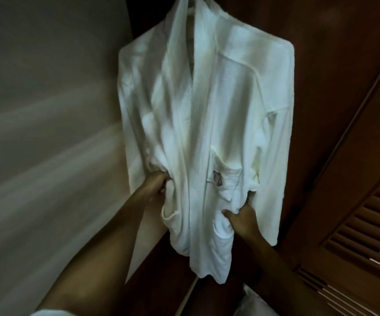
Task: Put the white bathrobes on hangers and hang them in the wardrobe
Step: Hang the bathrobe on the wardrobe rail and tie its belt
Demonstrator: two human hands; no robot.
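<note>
I see the dark wooden wardrobe (334, 65) with a white bathrobe (207, 110) hanging inside. My left hand (156, 185) and right hand (243, 218) each grip bunched waist cloth; tugging hard could slip it off its unseen hanger.

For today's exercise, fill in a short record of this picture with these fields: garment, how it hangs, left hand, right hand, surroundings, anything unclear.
garment: white bathrobe with a small dark emblem by the chest pocket
how it hangs: suspended from above, front open; its top is cut off by the frame
left hand: left hand grips bunched cloth at the waist
right hand: right hand pinches cloth below the pocket
surroundings: pale wall left, louvred wooden door right
anything unclear: hanger not clearly visible; picture blurred
</note>
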